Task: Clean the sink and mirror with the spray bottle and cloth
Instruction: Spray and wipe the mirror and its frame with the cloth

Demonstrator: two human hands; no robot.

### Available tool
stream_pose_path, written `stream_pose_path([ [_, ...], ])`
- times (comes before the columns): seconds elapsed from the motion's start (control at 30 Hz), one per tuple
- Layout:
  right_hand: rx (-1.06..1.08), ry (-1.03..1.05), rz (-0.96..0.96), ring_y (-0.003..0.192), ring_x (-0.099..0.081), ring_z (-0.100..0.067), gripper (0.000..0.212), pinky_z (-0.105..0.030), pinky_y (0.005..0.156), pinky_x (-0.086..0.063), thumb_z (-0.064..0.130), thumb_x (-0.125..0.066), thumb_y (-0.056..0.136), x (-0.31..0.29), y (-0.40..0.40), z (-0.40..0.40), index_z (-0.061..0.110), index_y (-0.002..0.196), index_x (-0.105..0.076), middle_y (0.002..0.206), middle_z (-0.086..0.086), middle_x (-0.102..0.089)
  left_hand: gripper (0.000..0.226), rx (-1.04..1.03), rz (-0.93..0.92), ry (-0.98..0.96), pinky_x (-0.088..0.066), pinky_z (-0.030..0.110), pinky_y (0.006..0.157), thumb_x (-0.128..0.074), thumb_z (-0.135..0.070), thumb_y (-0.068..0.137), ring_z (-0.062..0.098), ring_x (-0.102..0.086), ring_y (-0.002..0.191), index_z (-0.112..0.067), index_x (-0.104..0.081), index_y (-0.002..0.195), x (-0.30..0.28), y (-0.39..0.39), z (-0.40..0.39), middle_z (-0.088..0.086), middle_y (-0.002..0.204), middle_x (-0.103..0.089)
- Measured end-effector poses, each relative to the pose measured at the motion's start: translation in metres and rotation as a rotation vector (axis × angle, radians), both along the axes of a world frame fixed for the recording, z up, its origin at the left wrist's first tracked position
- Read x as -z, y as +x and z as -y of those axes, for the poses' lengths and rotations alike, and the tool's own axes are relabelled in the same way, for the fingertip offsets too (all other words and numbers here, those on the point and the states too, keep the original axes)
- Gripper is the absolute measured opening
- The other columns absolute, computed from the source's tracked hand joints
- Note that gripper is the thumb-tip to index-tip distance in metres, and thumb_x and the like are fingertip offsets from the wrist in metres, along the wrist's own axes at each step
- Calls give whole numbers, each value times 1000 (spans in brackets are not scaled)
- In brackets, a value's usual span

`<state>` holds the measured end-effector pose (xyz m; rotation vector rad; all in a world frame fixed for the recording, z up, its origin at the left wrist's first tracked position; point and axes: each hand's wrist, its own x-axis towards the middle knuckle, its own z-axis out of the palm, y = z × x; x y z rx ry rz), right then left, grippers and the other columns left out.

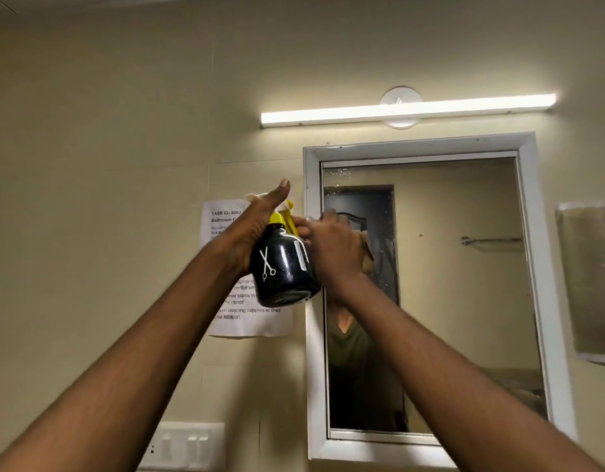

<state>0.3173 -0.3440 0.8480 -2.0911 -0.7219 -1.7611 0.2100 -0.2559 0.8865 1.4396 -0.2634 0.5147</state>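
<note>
- Spray bottle (284,270): 1, glossy black rounded body, white scissors print, yellow collar and trigger, pale nozzle head. Held up in front of wall, just left of mirror's left frame edge, tilted slightly.
- Left hand (253,229): wrapped round bottle neck/upper body from the left, thumb sticking up clear of nozzle.
- Right hand (335,247): fingers curled at yellow trigger; brownish cloth (366,250) bunched under palem side, against the glass. Exact cloth grip: cannot tell.
- Mirror (464,301): 1, rectangular, white frame; droplets/spots on glass at upper left. Right and lower glass unobstructed.
- Paper notice (222,219): 1 sheet, flat on wall left of mirror, partly hidden behind bottle and forearm.
- Tube light (406,109): 1 straight bar, lit, above mirror.
- Switch plate (188,444): 1, white, low on wall.
- Towel (590,284): 1, beige, hanging right of mirror.
- Sink: not in view.
</note>
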Motion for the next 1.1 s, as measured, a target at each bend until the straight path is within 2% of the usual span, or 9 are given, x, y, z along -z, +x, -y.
stream_pose_path([
  [0.13,-70,21,4,83,-63,-28,14,-30,57,-51,21,-73,85,10,-3,-2,15,95,-65,95,-11,-60,53,-11,-20,69,-58,35,70,-65,-49,82,20,-64,59,-6,-52,112,-15,0,-1,6,63,-66],
  [0.2,-203,41,64,63,-63,-29,36,-34,43,-53,2,-86,63,36,-10,3,7,84,-58,78,-14,-60,58,-4,-33,72,-59,31,62,-66,-48,81,19,-64,57,-6,-51,116,-15,2,0,8,70,-63],
  [0.33,-286,100,155,44,-57,-30,66,-36,30,-47,-18,-87,29,52,-16,12,5,78,-50,61,-14,-56,76,25,-70,31,-56,40,80,-68,-55,77,23,-65,66,-5,-44,129,-10,10,0,11,82,-60],
  [0.5,-126,-69,-72,86,-63,-29,13,-36,60,-53,17,-69,87,34,-8,10,12,97,-64,96,-11,-59,58,-52,-11,47,-57,27,55,-64,-48,83,17,-61,56,-7,-46,119,-11,11,-1,7,71,-58],
  [0.6,-98,-11,-19,97,-60,-28,13,-36,67,-49,26,-55,97,-15,-4,6,19,105,-63,105,-9,-58,49,-33,-13,28,-56,39,84,-62,-53,82,23,-62,70,-6,-56,96,-21,13,-4,8,63,-65],
  [0.73,26,-12,-13,108,-56,-33,19,-36,67,-48,16,-47,99,-71,-8,0,17,114,-59,118,-12,-54,56,38,1,5,-42,46,107,-58,-58,82,26,-60,74,-3,-57,90,-42,9,-3,10,61,-67],
  [0.87,-64,41,46,86,-62,-29,13,-30,53,-43,19,-69,85,-37,-6,-7,15,97,-65,97,-11,-59,60,-77,12,70,-55,43,87,-64,-58,77,25,-64,67,-2,-54,96,-52,7,-5,12,65,-66],
  [0.97,-305,64,39,54,-60,-34,35,-36,36,-49,-6,-87,52,-7,-7,-4,0,75,-61,70,-19,-59,58,-113,-11,100,-58,29,59,-62,-55,80,19,-64,54,-3,-53,104,-45,3,3,11,73,-63],
  [1.1,-255,35,-46,63,-61,-29,21,-32,41,-47,-1,-82,65,0,0,-5,0,75,-64,78,-15,-61,62,-38,-30,49,-52,43,87,-60,-60,79,27,-62,68,-1,-53,97,-43,3,8,16,74,-63],
])
